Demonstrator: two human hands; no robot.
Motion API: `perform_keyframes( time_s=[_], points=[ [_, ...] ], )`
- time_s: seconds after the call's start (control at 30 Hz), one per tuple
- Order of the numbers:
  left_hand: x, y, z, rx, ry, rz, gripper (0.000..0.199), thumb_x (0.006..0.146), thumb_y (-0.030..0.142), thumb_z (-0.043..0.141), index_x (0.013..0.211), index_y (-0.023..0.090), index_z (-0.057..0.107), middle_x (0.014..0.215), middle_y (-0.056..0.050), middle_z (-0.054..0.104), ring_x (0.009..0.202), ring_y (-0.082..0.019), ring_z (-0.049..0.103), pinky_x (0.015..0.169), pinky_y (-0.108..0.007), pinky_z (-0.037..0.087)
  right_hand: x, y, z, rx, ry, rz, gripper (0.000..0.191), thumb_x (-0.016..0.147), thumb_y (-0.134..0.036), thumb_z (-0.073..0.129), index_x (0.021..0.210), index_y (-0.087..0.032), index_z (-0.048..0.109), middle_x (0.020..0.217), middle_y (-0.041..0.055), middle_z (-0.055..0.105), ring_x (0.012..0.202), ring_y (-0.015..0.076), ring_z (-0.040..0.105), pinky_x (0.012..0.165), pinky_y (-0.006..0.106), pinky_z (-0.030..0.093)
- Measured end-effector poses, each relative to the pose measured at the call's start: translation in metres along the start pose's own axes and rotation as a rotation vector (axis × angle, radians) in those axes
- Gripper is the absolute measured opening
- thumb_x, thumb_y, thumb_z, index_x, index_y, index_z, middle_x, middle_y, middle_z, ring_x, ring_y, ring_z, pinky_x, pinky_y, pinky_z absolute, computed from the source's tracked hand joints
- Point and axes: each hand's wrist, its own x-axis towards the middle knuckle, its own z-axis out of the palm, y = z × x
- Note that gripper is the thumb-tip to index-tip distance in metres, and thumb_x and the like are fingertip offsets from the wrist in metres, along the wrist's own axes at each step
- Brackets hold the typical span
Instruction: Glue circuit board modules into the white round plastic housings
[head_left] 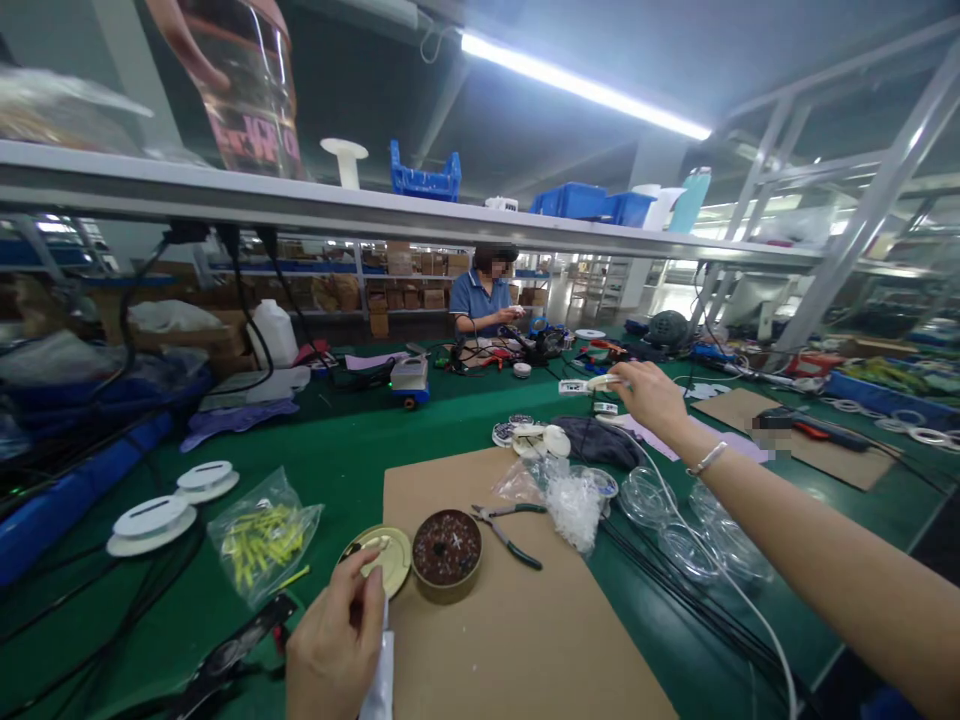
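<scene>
Brown cardboard (pixel 517 650) lies on the green worktop (pixel 322 440), bearing a round tin (pixel 448 592) with dark contents and, just beside it, green-handled pliers (pixel 517 550). The left hand (pixel 337 630) curls at the near edge of the gold lid (pixel 397 565), left of the tin; whether its grip is closed on anything, I cannot tell. Farther off, the right hand (pixel 652 400) has its grip pinched on a pale piece (pixel 602 383).

Around you: white spools (pixel 152 518) at ten o'clock, a white jug (pixel 274 336) at eleven, a person in blue (pixel 484 298) at twelve, a blue bin (pixel 885 398) at two.
</scene>
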Motion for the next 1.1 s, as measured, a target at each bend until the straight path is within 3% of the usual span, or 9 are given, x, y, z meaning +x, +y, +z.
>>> perform_keyframes(
  time_s=[0.2, 0.43, 0.63, 0.73, 0.8, 0.9, 0.97, 1.03, 1.1],
  points=[
    [-0.001, 0.01, -0.006, -0.075, -0.002, -0.003, 0.024, 0.09, 0.036, 0.048, 0.105, 0.021, 0.059, 0.076, 0.0, 0.07, 0.063, -0.015, 0.067, 0.059, -0.023, 0.048, -0.027, 0.002, -0.054, 0.085, 0.256, -0.052, 0.017, 0.09, -0.029, 0.053, 0.097, -0.019, 0.064, 0.093, 0.0077, 0.066, 0.094, 0.0252, 0.054, 0.08, 0.033, 0.042],
    [-0.004, 0.024, -0.015, -0.189, -0.084, -0.141, 0.028, 0.089, 0.039, 0.047, 0.102, 0.019, 0.061, 0.073, -0.002, 0.069, 0.065, -0.018, 0.065, 0.059, -0.026, 0.044, -0.017, 0.011, -0.116, 0.184, 0.497, -0.07, 0.023, 0.093, -0.032, 0.049, 0.101, -0.017, 0.064, 0.095, 0.0139, 0.065, 0.093, 0.0277, 0.052, 0.081, 0.038, 0.039],
    [0.001, 0.059, -0.035, -0.414, -0.216, -0.189, 0.032, 0.092, 0.045, 0.043, 0.104, 0.018, 0.057, 0.075, -0.002, 0.064, 0.066, -0.015, 0.06, 0.063, -0.025, 0.046, -0.047, -0.032, -0.157, 0.346, 0.641, -0.251, 0.012, 0.093, -0.027, 0.052, 0.099, -0.027, 0.062, 0.095, 0.0089, 0.064, 0.098, 0.0276, 0.054, 0.086, 0.042, 0.044],
    [0.005, 0.084, -0.047, -0.993, -0.442, -0.411, 0.054, 0.091, 0.059, 0.033, 0.121, 0.017, 0.047, 0.088, -0.006, 0.063, 0.062, -0.012, 0.055, 0.058, -0.024, 0.045, -0.085, -0.072, -0.153, 0.519, 0.602, -0.528, 0.011, 0.087, -0.018, 0.059, 0.091, -0.027, 0.064, 0.087, 0.0041, 0.067, 0.085, 0.0223, 0.059, 0.079, 0.038, 0.05],
    [0.006, 0.097, -0.052, -1.413, -0.625, -0.592, 0.075, 0.084, 0.073, 0.026, 0.133, 0.017, 0.037, 0.097, -0.01, 0.062, 0.061, -0.012, 0.054, 0.056, -0.025, 0.046, -0.112, -0.098, -0.143, 0.642, 0.457, -0.753, 0.017, 0.09, -0.014, 0.054, 0.1, -0.024, 0.064, 0.089, 0.0046, 0.067, 0.09, 0.0202, 0.059, 0.079, 0.035, 0.052],
    [0.006, 0.106, -0.054, -1.558, -0.695, -0.725, 0.072, 0.081, 0.069, 0.045, 0.133, 0.019, 0.04, 0.093, -0.008, 0.061, 0.057, -0.01, 0.053, 0.046, -0.02, 0.043, -0.142, -0.127, -0.117, 0.738, 0.327, -1.004, 0.021, 0.094, -0.016, 0.047, 0.107, -0.02, 0.063, 0.09, 0.0053, 0.069, 0.094, 0.018, 0.06, 0.088, 0.03, 0.05],
    [0.006, 0.105, -0.051, -1.495, -0.656, -0.749, 0.056, 0.081, 0.052, 0.059, 0.125, 0.019, 0.05, 0.084, -0.004, 0.061, 0.047, -0.006, 0.046, 0.038, -0.017, 0.036, -0.154, -0.142, -0.095, 0.874, 0.317, -0.938, 0.027, 0.09, -0.015, 0.054, 0.115, -0.023, 0.06, 0.096, 0.0052, 0.068, 0.098, 0.0177, 0.06, 0.093, 0.031, 0.049],
    [0.006, 0.1, -0.045, -1.446, -0.604, -0.761, 0.047, 0.078, 0.045, 0.064, 0.116, 0.018, 0.056, 0.081, -0.003, 0.062, 0.042, -0.003, 0.041, 0.036, -0.015, 0.032, -0.162, -0.157, -0.07, 1.108, 0.308, -0.646, 0.052, 0.082, -0.017, 0.066, 0.129, -0.029, 0.05, 0.119, 0.008, 0.061, 0.111, 0.022, 0.057, 0.097, 0.038, 0.047],
    [0.006, 0.094, -0.037, -1.416, -0.512, -0.79, 0.048, 0.074, 0.046, 0.068, 0.112, 0.018, 0.058, 0.085, -0.004, 0.065, 0.043, -0.004, 0.044, 0.038, -0.015, 0.033, -0.169, -0.174, -0.048, 1.406, 0.085, -0.314, 0.081, 0.073, -0.029, 0.076, 0.142, -0.03, 0.033, 0.138, 0.0116, 0.049, 0.121, 0.0276, 0.052, 0.099, 0.043, 0.046]
  ],
)
